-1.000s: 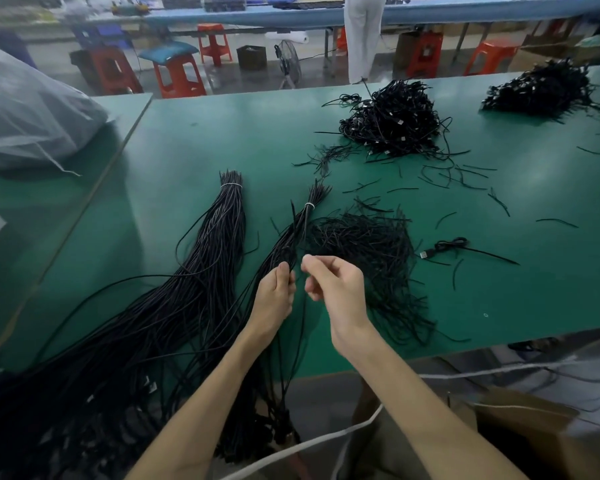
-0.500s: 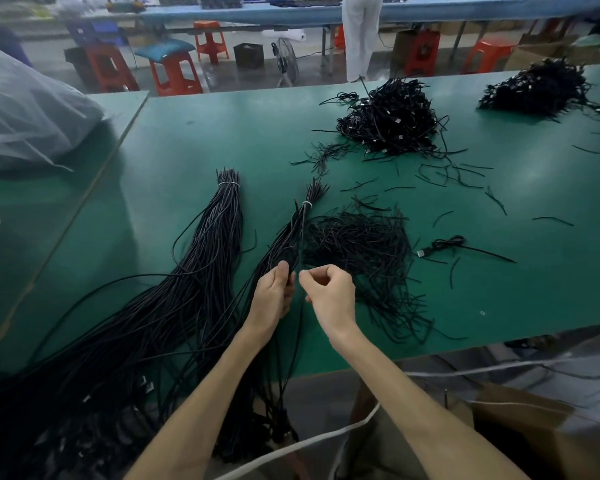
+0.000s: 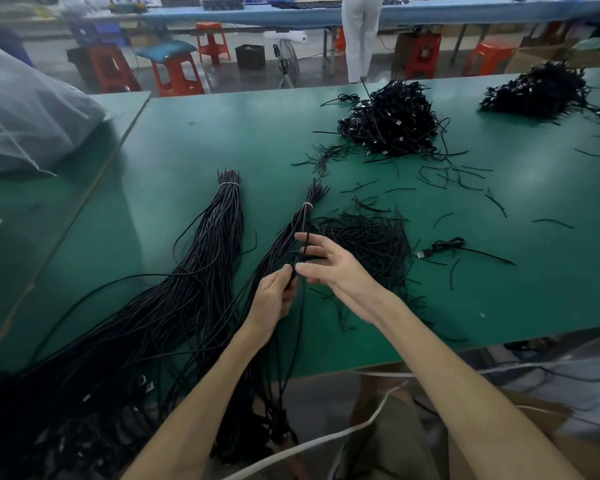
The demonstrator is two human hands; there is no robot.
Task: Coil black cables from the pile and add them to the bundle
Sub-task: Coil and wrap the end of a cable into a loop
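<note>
R hand [image 3: 329, 263] opened, fingers spread; L hand [image 3: 274, 299] pinches cable [image 3: 300, 317]; green table [image 3: 222, 133], red stools [image 3: 177, 74] behind

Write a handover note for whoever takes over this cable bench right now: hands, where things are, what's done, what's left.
Left hand: pinches one black cable beside the thin tied bundle.
Right hand: open, fingers spread, with that cable crossing them.
To the left lies the thick tied bundle; both bundles trail off the near edge of the green table.
Done: a coiled-cable heap and a second heap on the far side, and one coiled USB cable at right.
Left: the held cable is not yet coiled; both bundles' long cables lie uncoiled.
</note>
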